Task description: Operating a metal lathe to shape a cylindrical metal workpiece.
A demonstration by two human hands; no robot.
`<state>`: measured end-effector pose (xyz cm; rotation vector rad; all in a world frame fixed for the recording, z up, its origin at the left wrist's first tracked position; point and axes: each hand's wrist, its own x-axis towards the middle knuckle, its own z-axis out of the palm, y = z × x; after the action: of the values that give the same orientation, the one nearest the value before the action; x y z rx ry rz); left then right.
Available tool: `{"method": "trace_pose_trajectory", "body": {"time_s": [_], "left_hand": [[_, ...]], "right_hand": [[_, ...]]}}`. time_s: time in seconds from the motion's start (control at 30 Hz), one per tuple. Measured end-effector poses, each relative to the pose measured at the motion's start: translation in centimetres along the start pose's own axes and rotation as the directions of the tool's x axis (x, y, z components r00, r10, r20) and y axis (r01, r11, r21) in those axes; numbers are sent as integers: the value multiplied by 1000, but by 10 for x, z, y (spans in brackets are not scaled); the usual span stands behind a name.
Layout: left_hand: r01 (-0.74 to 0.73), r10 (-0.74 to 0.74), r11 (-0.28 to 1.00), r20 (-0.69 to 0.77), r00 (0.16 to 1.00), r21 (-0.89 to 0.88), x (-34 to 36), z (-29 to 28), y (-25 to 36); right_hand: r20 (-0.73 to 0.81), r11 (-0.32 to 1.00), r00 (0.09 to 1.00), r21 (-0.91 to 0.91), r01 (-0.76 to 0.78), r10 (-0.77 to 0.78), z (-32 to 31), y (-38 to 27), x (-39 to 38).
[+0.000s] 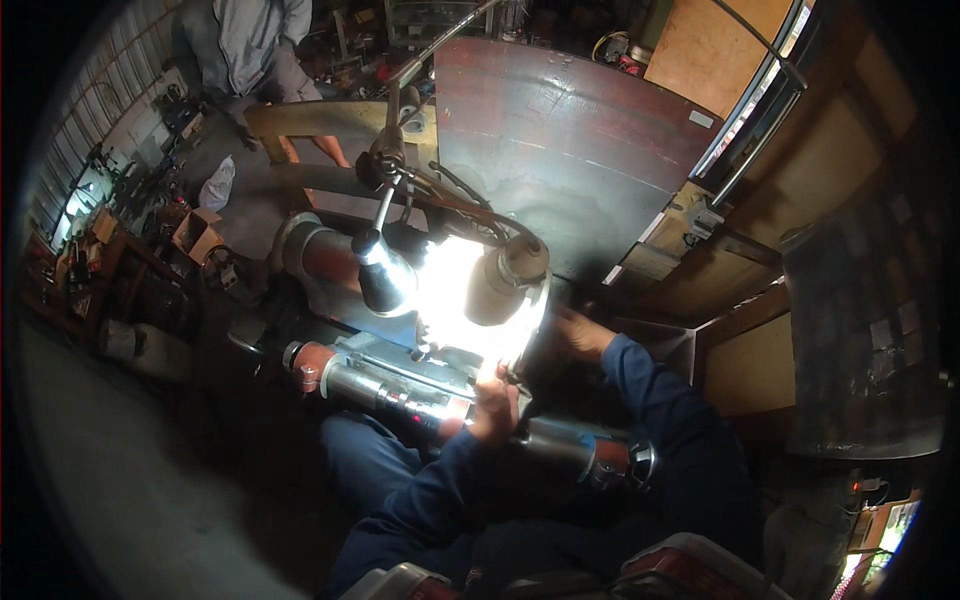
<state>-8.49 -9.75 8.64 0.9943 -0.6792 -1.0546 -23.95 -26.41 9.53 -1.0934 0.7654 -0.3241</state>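
A machine head [518,268] with a rounded housing stands in front of me, its lower part washed out by glare from a dark, cone-shaped work lamp [385,275]. My left hand [492,408] is raised at the near side of the head, fingers closed and pointing up into the bright light. What they grip, if anything, is lost in the glare. To the right of the head is my right hand [585,336], its fingers running into shadow so that their grip is hidden. Below my hands a shiny metal cylinder [360,388] with orange-red end collars lies crosswise.
A large metal sheet [570,130] rises behind the machine. A jointed lamp arm [385,165] reaches over from above. Wooden panels [745,360] line the right side. At far left are a cardboard box [196,236] and cluttered shelves. Another person [255,45] is at the upper left.
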Motion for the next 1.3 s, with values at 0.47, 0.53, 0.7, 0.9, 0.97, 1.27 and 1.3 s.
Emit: {"method": "trace_pose_trajectory", "body": {"time_s": [0.47, 0.53, 0.7, 0.9, 0.97, 1.27, 1.3], "left_hand": [[365, -97, 586, 385, 918, -723, -59, 45, 167], [393, -82, 509, 411, 908, -766, -70, 53, 173], [510, -92, 453, 530, 843, -731, -94, 73, 165], [415, -191, 682, 401, 896, -602, -120, 87, 125], [337, -251, 796, 232, 940, -503, -123, 89, 113], [258, -285, 958, 476, 832, 124, -129, 69, 79], [-37, -105, 953, 443, 890, 300, -119, 61, 88]], "right_hand": [[14, 621, 830, -656, 429, -557, 96, -78, -139], [-66, 718, 718, -160, 678, -693, 108, -76, -177], [-305, 720, 690, 20, 694, -657, 142, -53, -246], [-226, 750, 745, -433, 501, -628, 170, 6, -283], [-176, 694, 758, -566, 445, -629, 172, 14, -289], [-455, 817, 741, 48, 575, -495, 156, -44, -273], [-439, 793, 672, -196, 576, -596, 144, -51, -260]]}}
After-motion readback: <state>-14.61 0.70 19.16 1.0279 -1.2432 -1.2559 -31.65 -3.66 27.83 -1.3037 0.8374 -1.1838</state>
